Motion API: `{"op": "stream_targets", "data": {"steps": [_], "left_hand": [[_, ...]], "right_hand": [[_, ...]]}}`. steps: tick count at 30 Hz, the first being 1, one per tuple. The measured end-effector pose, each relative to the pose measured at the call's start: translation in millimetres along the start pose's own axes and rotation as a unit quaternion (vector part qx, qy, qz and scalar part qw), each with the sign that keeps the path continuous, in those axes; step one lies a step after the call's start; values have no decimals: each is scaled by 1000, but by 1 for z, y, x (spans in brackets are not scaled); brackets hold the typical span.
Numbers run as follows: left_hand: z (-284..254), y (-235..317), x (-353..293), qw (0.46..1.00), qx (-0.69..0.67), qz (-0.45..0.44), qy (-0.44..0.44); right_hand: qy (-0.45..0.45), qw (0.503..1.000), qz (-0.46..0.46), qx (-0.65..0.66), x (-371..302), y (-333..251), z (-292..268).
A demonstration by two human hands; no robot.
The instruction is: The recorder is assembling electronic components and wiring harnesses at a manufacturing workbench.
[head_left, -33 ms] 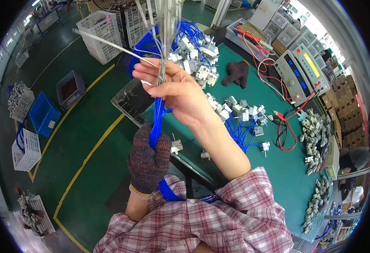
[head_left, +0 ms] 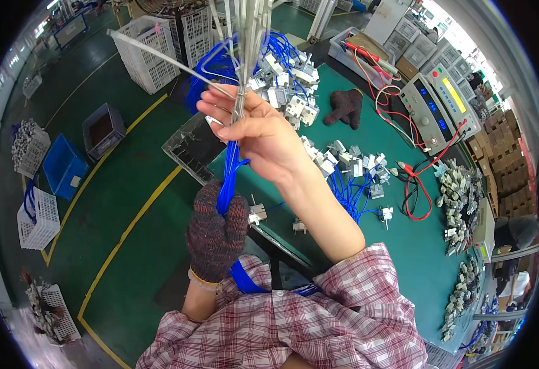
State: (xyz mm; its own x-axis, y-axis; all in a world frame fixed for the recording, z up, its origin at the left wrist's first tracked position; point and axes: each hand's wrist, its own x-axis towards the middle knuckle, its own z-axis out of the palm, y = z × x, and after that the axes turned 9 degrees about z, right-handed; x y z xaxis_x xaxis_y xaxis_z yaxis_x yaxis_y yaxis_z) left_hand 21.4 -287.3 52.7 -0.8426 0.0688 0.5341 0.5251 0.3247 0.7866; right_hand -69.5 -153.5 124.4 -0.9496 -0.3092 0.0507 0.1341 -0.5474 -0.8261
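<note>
A bundle of blue wires (head_left: pixel 228 184) runs upward between my hands. My left hand (head_left: pixel 216 237), in a dark knitted glove, is closed around its lower part. My bare right hand (head_left: pixel 260 132) pinches the upper part between thumb and fingers, where thin silvery strips (head_left: pixel 245 46) rise from the wires. One pale strip (head_left: pixel 159 58) sticks out to the left past my fingertips. What the strips end in is cut off at the top edge. More blue wire (head_left: pixel 245 280) hangs below the glove against my shirt.
On the green table (head_left: pixel 405 264) lie white connector pieces (head_left: pixel 288 86) with blue wires, a second cluster (head_left: pixel 355 166), and a dark glove (head_left: pixel 344 107). A meter box (head_left: pixel 435 111) with red leads stands at the right. Crates, including a blue bin (head_left: pixel 65 166), sit on the floor at left.
The silvery strips have shifted slightly to the right at the top, and my right hand's fingers have moved a little. My left hand has stayed put.
</note>
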Motion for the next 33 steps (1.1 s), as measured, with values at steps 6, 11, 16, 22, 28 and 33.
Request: {"op": "stream_targets", "data": {"steps": [6, 11, 16, 22, 28, 33], "left_hand": [[3, -6, 2, 996, 54, 75, 18], [6, 6, 0, 989, 138, 46, -15], [8, 3, -1, 991, 127, 33, -8], [17, -6, -1, 987, 154, 38, -14], [15, -1, -1, 987, 158, 14, -25], [16, -7, -2, 982, 177, 69, -9]], "right_hand": [[95, 976, 52, 186, 7, 6, -8], [162, 978, -49, 123, 13, 15, -22], [290, 893, -155, -308, 17, 11, -17], [354, 390, -69, -847, 23, 2, -8], [269, 164, -74, -946, 34, 18, 31], [206, 112, 37, -971, 44, 10, 41]]}}
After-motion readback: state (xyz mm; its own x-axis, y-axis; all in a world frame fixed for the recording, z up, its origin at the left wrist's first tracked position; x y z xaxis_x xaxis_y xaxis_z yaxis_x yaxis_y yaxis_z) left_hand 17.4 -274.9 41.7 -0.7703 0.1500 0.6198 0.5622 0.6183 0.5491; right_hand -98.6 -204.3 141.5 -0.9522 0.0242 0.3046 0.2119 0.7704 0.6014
